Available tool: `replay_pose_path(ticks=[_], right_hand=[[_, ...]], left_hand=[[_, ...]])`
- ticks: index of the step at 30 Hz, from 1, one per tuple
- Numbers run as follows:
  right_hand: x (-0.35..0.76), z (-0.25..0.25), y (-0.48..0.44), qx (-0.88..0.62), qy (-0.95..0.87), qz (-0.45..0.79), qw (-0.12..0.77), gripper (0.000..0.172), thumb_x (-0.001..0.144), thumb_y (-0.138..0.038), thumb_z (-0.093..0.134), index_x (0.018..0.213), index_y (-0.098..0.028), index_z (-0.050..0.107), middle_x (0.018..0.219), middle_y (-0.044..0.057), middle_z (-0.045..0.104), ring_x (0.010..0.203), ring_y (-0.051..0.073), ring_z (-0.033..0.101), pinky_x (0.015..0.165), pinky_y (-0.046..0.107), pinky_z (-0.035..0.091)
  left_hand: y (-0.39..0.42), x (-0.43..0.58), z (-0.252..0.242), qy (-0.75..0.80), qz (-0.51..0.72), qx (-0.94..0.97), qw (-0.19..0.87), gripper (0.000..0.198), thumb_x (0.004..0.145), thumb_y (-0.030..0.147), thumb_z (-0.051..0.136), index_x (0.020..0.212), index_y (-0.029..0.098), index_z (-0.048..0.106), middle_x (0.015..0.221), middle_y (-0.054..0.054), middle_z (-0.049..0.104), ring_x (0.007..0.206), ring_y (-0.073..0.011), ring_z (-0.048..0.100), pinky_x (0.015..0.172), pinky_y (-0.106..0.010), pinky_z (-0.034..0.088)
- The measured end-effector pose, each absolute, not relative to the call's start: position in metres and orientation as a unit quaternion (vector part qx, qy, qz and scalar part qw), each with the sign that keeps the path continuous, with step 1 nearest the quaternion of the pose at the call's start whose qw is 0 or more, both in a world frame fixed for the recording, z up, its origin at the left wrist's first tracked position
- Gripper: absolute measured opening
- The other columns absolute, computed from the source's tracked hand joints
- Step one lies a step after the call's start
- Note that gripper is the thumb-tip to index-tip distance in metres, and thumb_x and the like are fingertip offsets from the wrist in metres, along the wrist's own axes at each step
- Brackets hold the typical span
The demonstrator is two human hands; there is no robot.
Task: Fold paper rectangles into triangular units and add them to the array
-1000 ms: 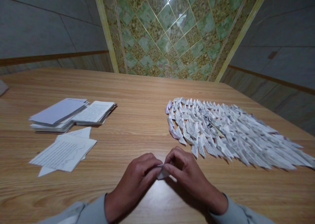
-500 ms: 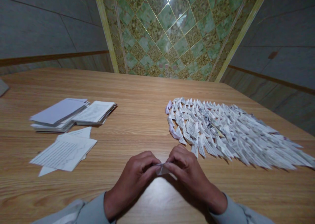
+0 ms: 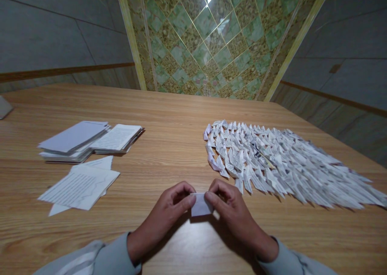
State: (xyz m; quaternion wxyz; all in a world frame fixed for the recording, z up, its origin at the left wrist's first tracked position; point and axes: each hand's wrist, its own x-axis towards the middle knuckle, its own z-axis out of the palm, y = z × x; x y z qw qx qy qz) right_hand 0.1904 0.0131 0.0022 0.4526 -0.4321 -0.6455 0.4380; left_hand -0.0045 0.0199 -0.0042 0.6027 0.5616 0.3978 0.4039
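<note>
Pinching a small paper point(image 3: 200, 207), both hands point(image 3: 171, 204) partly cover it (its back unseen).

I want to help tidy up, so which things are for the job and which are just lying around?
Seem part of the job:
- small paper, pinched between left hand and right hand
- probably the folded paper pieces, loose sheets and paper stacks

Probably just there:
- pale object at the left edge, too cut off to name
</note>
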Motion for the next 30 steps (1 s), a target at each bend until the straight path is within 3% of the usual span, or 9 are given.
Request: replay_pose_path(ticks=[4, 8, 11, 15, 20, 24, 28, 30], right_hand=[[0.1883, -0.0008, 0.0118, -0.432, -0.635, 0.450, 0.456, 0.030, 0.093, -0.035, 0.060, 0.069, -0.020, 0.055, 0.066, -0.003, 0.053, 0.064, 0.013, 0.048, 0.059, 0.025, 0.037], [0.1895, 0.0014, 0.0104, -0.436, -0.669, 0.440, 0.412, 0.017, 0.091, -0.031, 0.063, 0.081, -0.018, 0.065, 0.076, 0.000, 0.062, 0.071, 0.015, 0.055, 0.064, 0.026, 0.040], [0.1905, 0.0030, 0.0105, -0.449, -0.694, 0.390, 0.406, 0.016, 0.088, -0.027, 0.067, 0.075, -0.018, 0.067, 0.073, 0.000, 0.063, 0.070, 0.016, 0.056, 0.064, 0.027, 0.039], [0.1893, 0.0017, 0.0123, -0.462, -0.653, 0.406, 0.443, 0.018, 0.088, -0.027, 0.065, 0.072, -0.018, 0.065, 0.070, 0.000, 0.064, 0.068, 0.015, 0.057, 0.063, 0.027, 0.041], [0.1875, 0.0014, 0.0127, -0.460, -0.637, 0.418, 0.456, 0.020, 0.089, -0.029, 0.064, 0.072, -0.018, 0.064, 0.069, -0.001, 0.063, 0.065, 0.015, 0.056, 0.060, 0.026, 0.041], [0.1880, 0.0024, 0.0120, -0.465, -0.657, 0.391, 0.448, 0.022, 0.091, -0.030, 0.061, 0.073, -0.018, 0.064, 0.069, 0.000, 0.063, 0.066, 0.015, 0.056, 0.061, 0.026, 0.041], [0.1877, -0.0003, 0.0123, -0.470, -0.626, 0.401, 0.476, 0.024, 0.092, -0.035, 0.060, 0.073, -0.019, 0.060, 0.068, -0.001, 0.061, 0.064, 0.015, 0.054, 0.059, 0.026, 0.041], [0.1865, -0.0013, 0.0119, -0.467, -0.617, 0.419, 0.477, 0.024, 0.093, -0.036, 0.059, 0.076, -0.020, 0.058, 0.069, -0.001, 0.060, 0.064, 0.015, 0.054, 0.058, 0.026, 0.040]], left_hand=[[0.0173, -0.0021, -0.0070, 0.397, 0.387, 0.571, 0.606, 0.022, 0.086, 0.037, 0.069, 0.082, 0.016, 0.075, 0.077, -0.003, 0.070, 0.071, -0.0170, 0.059, 0.065, -0.025, 0.045], [0.0147, -0.0046, -0.0068, 0.418, 0.374, 0.635, 0.531, 0.022, 0.090, 0.032, 0.065, 0.080, 0.017, 0.080, 0.077, -0.005, 0.075, 0.072, -0.0187, 0.065, 0.067, -0.026, 0.046], [0.0133, -0.0048, -0.0046, 0.415, 0.371, 0.670, 0.492, 0.023, 0.091, 0.030, 0.065, 0.078, 0.019, 0.081, 0.074, -0.004, 0.076, 0.071, -0.0185, 0.066, 0.067, -0.026, 0.046], [0.0141, -0.0027, -0.0059, 0.421, 0.406, 0.596, 0.550, 0.015, 0.084, 0.027, 0.071, 0.089, 0.017, 0.080, 0.085, -0.006, 0.078, 0.078, -0.0211, 0.068, 0.070, -0.028, 0.050], [0.0171, -0.0043, -0.0067, 0.434, 0.406, 0.566, 0.572, 0.018, 0.083, 0.029, 0.070, 0.077, 0.015, 0.080, 0.073, -0.006, 0.075, 0.068, -0.0192, 0.064, 0.064, -0.029, 0.047], [0.0186, -0.0044, -0.0033, 0.432, 0.412, 0.569, 0.565, 0.016, 0.083, 0.029, 0.071, 0.080, 0.015, 0.080, 0.076, -0.005, 0.076, 0.071, -0.0189, 0.064, 0.067, -0.028, 0.048], [0.0196, -0.0009, -0.0056, 0.419, 0.411, 0.518, 0.623, 0.021, 0.080, 0.033, 0.076, 0.089, 0.015, 0.079, 0.083, -0.007, 0.077, 0.076, -0.0203, 0.066, 0.071, -0.029, 0.050], [0.0208, 0.0000, -0.0072, 0.422, 0.410, 0.492, 0.641, 0.025, 0.078, 0.038, 0.078, 0.083, 0.013, 0.078, 0.076, -0.007, 0.075, 0.069, -0.0188, 0.064, 0.067, -0.028, 0.049]])
